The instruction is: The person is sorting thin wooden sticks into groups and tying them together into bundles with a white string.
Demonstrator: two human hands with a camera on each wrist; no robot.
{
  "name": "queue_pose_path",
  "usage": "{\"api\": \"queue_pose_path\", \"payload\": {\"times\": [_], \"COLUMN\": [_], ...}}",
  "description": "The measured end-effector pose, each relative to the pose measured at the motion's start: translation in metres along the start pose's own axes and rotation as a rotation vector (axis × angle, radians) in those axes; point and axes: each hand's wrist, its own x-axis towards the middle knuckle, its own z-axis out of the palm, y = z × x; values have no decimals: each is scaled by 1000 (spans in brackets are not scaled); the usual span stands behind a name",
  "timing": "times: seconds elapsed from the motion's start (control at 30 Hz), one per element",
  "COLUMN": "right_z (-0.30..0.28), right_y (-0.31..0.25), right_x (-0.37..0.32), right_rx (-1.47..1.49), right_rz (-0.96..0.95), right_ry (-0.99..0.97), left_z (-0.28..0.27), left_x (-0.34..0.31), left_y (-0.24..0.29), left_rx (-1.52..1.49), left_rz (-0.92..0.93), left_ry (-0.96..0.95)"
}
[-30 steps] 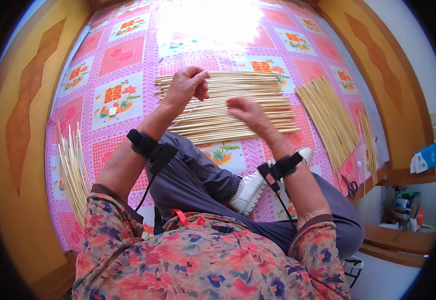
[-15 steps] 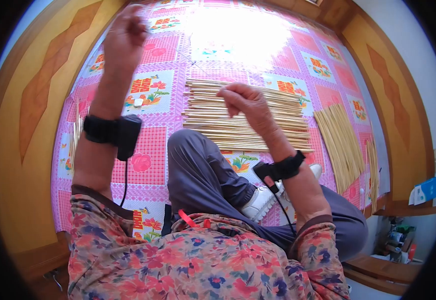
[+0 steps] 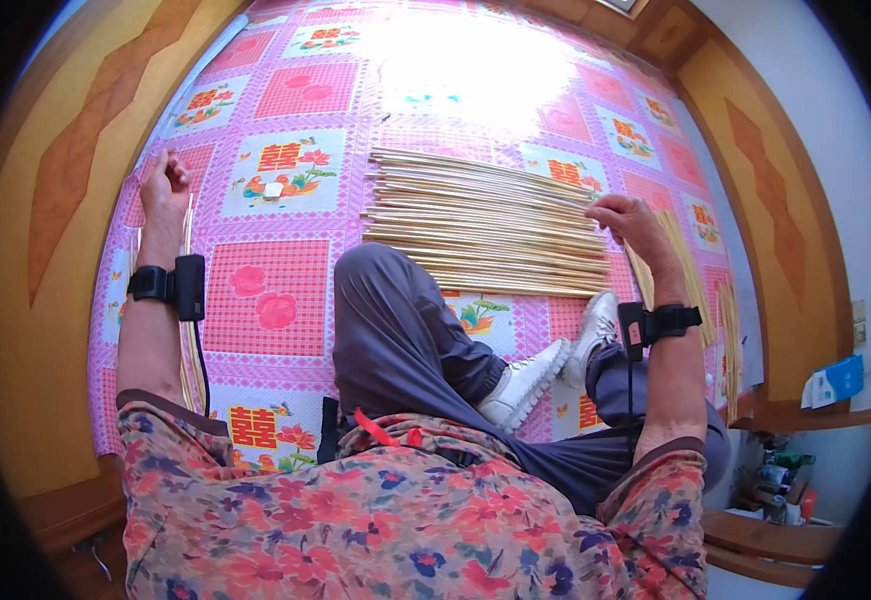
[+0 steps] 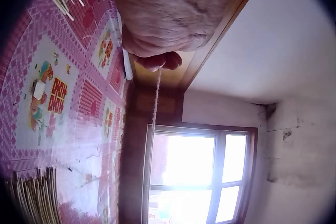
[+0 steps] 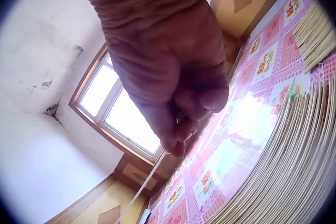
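Note:
Both hands are held wide apart. My left hand (image 3: 164, 188) is raised at the far left, its fingertips pinching a thin white string (image 4: 156, 103) in the left wrist view. Over the right end of a row of pale straw-coloured sticks (image 3: 486, 225), my right hand (image 3: 636, 225) has its fingers bent together. From those fingertips the white string (image 5: 139, 192) runs off in the right wrist view. The sticks lie side by side on the patterned sheet (image 3: 286, 90), in front of the crossed legs.
A second bundle of sticks (image 3: 686, 260) lies to the right, with a narrower one (image 3: 729, 340) beyond it. More sticks (image 3: 188, 370) lie at the left, partly behind the forearm. A small white piece (image 3: 273, 190) sits on the sheet. Wooden panels (image 3: 86, 200) border the sides.
The hands were near each other over the sticks. My left hand swung forward, then out to the far left and back, while my right hand moved right. The head view shifted slightly.

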Motion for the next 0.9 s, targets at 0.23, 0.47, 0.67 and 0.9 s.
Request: {"api": "queue_pose_path", "payload": {"times": [0.23,0.47,0.67,0.9], "right_z": [-31,-42,-41,-29], "right_y": [46,58,-7,-15], "right_x": [-15,4,11,52], "right_rx": [-71,76,-191,-226], "right_rz": [55,-112,-305,-381], "right_ry": [126,457,492,518], "left_z": [-39,-32,-25,-113], "left_x": [-37,-72,-58,-96], "left_y": [-48,-48,-50,-123], "left_rx": [365,703,1744,1970], "left_rz": [-91,-130,123,380], "left_ry": [-18,-114,-615,-407]}}
